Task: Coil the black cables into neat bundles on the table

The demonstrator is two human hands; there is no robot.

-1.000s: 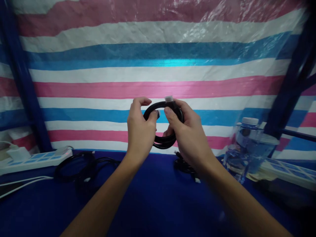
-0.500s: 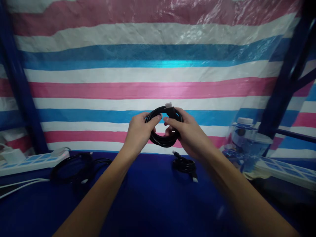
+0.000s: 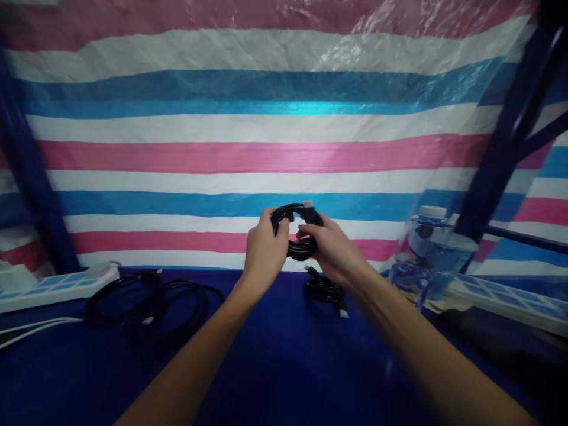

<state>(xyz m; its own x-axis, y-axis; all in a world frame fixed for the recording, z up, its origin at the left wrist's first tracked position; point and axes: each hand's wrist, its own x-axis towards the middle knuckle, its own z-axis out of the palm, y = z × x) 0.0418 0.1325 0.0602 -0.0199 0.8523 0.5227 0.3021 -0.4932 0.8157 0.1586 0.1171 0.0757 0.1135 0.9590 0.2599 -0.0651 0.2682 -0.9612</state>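
Observation:
Between my hands, a coiled black cable [image 3: 302,251] is held up above the blue table [image 3: 266,367]. Its flat metal-tipped connector [image 3: 308,211], which looks like HDMI, points up from the top of the loop. My left hand [image 3: 266,245] is closed on the coil's left side, thumb across the front. On the opposite side, my right hand [image 3: 332,245] grips the coil below the connector, its fingers partly inside the loop. A second, tightly bundled black cable [image 3: 323,290] lies on the table beneath my right hand, with both plug ends showing.
Loose loops of black cable [image 3: 189,284] lie at left beside a white power strip [image 3: 62,288] and white cords [image 3: 39,324]. At right stand a clear plastic bottle [image 3: 419,254] and a clear cup [image 3: 452,260], near another power strip [image 3: 510,299]. Striped sheeting [image 3: 222,157] hangs behind.
The coil is slightly lower and tilted more, looking narrower. My left hand has shifted right, turning more of its back toward me. The whole view has moved a little.

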